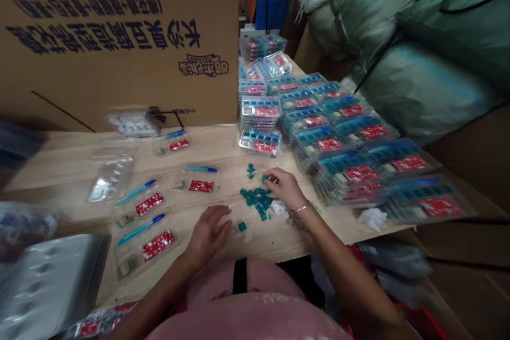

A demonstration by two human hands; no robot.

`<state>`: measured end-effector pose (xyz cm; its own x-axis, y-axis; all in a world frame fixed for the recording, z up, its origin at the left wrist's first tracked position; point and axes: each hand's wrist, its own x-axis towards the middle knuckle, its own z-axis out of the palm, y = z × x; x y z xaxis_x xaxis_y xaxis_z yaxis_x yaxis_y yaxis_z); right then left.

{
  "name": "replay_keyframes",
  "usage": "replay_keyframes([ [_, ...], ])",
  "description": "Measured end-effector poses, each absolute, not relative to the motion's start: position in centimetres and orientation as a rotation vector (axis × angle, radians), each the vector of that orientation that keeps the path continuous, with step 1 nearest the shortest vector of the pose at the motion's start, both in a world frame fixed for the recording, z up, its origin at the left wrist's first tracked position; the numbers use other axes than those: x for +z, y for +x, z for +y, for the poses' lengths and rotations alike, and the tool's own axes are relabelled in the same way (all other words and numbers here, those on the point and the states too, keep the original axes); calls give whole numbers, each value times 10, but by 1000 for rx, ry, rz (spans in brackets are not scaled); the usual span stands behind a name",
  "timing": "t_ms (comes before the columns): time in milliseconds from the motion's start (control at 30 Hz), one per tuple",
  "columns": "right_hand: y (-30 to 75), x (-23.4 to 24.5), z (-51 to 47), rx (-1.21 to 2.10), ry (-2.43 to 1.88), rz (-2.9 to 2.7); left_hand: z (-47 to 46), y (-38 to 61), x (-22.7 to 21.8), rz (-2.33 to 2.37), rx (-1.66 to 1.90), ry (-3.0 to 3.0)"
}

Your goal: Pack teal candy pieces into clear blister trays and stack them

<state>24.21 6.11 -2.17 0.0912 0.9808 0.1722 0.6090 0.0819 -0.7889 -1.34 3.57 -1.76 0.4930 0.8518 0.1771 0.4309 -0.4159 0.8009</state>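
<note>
Teal pieces (257, 201) lie heaped on the wooden table (69, 170) between the hands, which are apart; left hand (207, 231) open beside a clear packet (240, 227); right hand (283, 188) closes on the heap's edge, grip unclear; a careless sweep could scatter pieces or knock the stacked clear trays (346, 170).

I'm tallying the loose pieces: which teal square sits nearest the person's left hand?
It's the small teal square just right of the left hand. It lies apart from the main teal pile, closer to the table's front edge.
</note>
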Motion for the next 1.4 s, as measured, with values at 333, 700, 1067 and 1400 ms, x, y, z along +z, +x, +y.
replay_keyframes([
  [333,165,-14,7,1073,-1107,-1349,38,12,4,893,776,666],
  [700,165,-1,4,1086,-1125,-1753,33,-22,-3,1081,711,1466],
  [1067,161,-23,2,614,-1035,-2432,28,-38,-51,1062,700,2300],
  [1400,232,-19,54,509,-1468,-2146,46,-14,-23,1090,740,2126],
])
